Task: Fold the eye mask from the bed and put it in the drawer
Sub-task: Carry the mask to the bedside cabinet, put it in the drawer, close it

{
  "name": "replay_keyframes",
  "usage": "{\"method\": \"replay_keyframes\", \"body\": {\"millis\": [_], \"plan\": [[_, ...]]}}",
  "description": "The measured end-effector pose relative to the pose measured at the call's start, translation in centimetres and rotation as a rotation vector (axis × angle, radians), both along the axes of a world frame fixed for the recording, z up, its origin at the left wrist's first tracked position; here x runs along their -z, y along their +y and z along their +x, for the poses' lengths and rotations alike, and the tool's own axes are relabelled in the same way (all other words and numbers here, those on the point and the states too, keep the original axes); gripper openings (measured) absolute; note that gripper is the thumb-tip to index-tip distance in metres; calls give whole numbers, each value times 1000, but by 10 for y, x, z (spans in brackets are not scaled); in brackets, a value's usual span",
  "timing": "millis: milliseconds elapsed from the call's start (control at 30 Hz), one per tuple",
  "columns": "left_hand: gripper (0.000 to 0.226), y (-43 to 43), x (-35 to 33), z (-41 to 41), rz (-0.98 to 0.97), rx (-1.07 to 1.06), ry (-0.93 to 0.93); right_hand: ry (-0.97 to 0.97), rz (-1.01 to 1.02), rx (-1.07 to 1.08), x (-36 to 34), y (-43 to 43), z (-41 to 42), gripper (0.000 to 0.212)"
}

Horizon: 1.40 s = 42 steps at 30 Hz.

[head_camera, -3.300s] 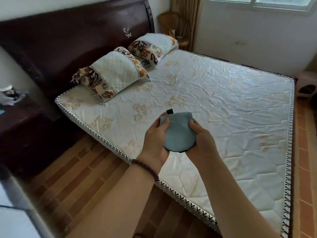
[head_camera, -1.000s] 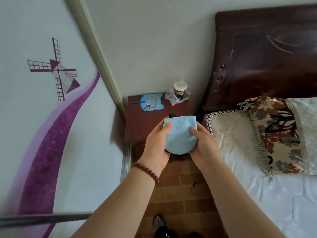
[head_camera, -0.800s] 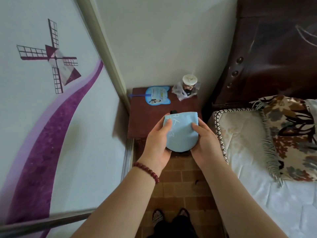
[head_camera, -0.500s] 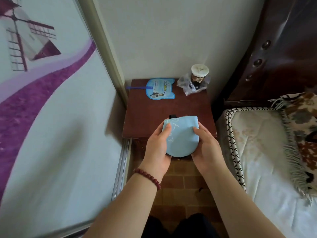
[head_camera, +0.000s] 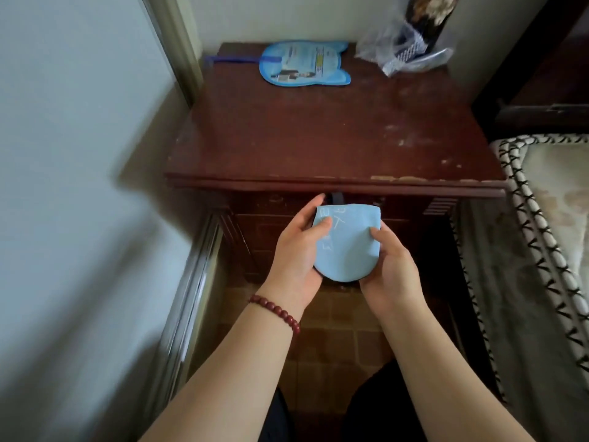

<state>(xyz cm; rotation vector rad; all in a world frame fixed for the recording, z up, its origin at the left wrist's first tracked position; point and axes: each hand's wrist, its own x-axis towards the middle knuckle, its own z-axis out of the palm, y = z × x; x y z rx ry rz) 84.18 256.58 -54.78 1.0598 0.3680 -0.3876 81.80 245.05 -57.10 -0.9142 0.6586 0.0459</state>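
Observation:
The light blue eye mask [head_camera: 345, 245] is folded in half, with a dark strap end poking out at its top. My left hand [head_camera: 296, 250], with a red bead bracelet on the wrist, grips its left edge, thumb on top. My right hand [head_camera: 390, 269] grips its right edge. Both hold the mask just in front of the dark wooden nightstand [head_camera: 334, 145], level with its drawer front [head_camera: 264, 215], which looks closed.
On the nightstand top lie a blue cat-shaped hand fan [head_camera: 304, 63] and a figurine wrapped in clear plastic [head_camera: 406, 54]. A sliding wardrobe door [head_camera: 79, 186] stands close on the left. The mattress edge [head_camera: 541, 234] borders the right. Brick floor lies below.
I turned from the bed and stepped up to the nightstand, which now fills the view. Both hands kept hold of the folded mask and lowered it to the drawer front.

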Motion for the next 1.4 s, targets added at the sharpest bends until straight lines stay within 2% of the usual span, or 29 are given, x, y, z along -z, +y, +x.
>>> {"method": "replay_keyframes", "body": {"millis": [133, 300, 467, 567, 667, 800, 967, 1100, 1233, 1400], "plan": [[27, -3, 38, -3, -32, -28, -3, -44, 43, 0, 42, 0, 2, 33], [37, -2, 44, -5, -68, -39, 54, -42, 76, 1, 48, 0, 4, 31], [39, -1, 50, -1, 11, 15, 73, -34, 124, -52, 55, 0, 5, 34], [33, 2, 62, 2, 6, -16, 108, 25, 261, -6, 67, -1, 11, 41], [29, 5, 72, 4, -8, -42, 134, 120, 327, 22, 74, -1, 19, 40], [24, 7, 77, 9, 46, -91, 154, 189, 218, -49, 77, 9, 31, 36], [23, 11, 79, 13, 83, -126, 155, 230, 170, -19, 81, 20, 43, 31], [17, 17, 81, 13, 81, -145, 190, 238, 155, -19, 83, 18, 53, 12], [15, 20, 86, 16, 77, -182, 233, 262, 79, -108, 86, 22, 67, 16], [34, 28, 97, 19, 37, -227, 245, 267, 77, -129, 93, 30, 79, 19]]}}
